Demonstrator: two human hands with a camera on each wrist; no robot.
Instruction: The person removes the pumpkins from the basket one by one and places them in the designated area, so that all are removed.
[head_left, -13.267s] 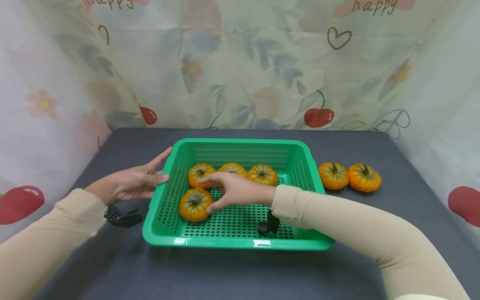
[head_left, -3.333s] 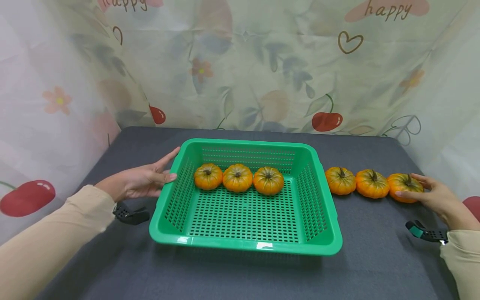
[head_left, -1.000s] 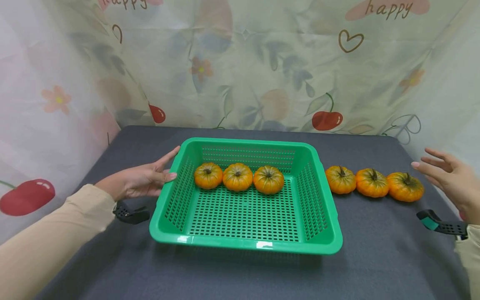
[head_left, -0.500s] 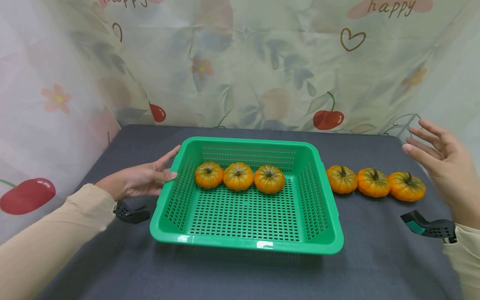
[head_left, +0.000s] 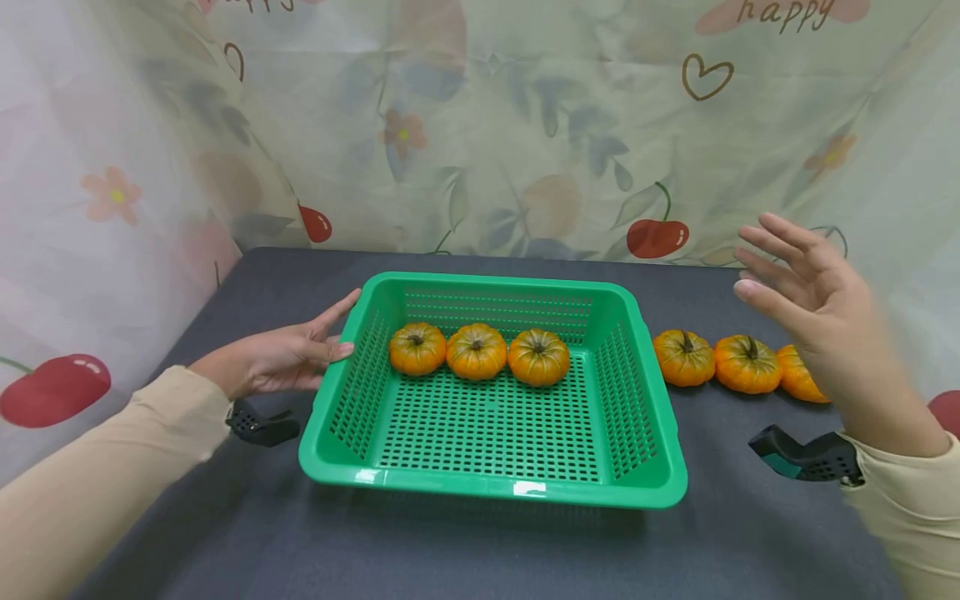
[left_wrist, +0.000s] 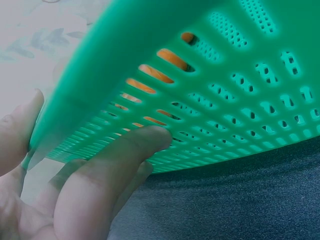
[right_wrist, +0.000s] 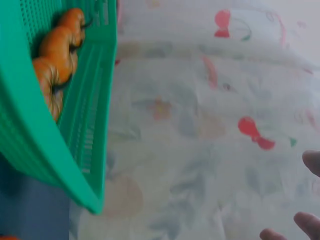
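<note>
A green plastic basket with slotted walls sits mid-table. Inside, along its back, three small orange pumpkins stand in a row. My left hand grips the basket's left rim; the left wrist view shows fingers against its outer wall. On the table to the right of the basket, three more pumpkins form a line, the outermost partly hidden behind my right hand. That hand is raised above them, fingers spread and holding nothing. Only its fingertips show in the right wrist view.
A dark grey cloth covers the table. Printed fabric curtains enclose the back and both sides. A black wrist device hangs below my right wrist, and another below the left.
A pumpkin from the basket's front left now stands at the right end of the table row. My right hand let go of it, rose and swung left. The left hand stays put.
</note>
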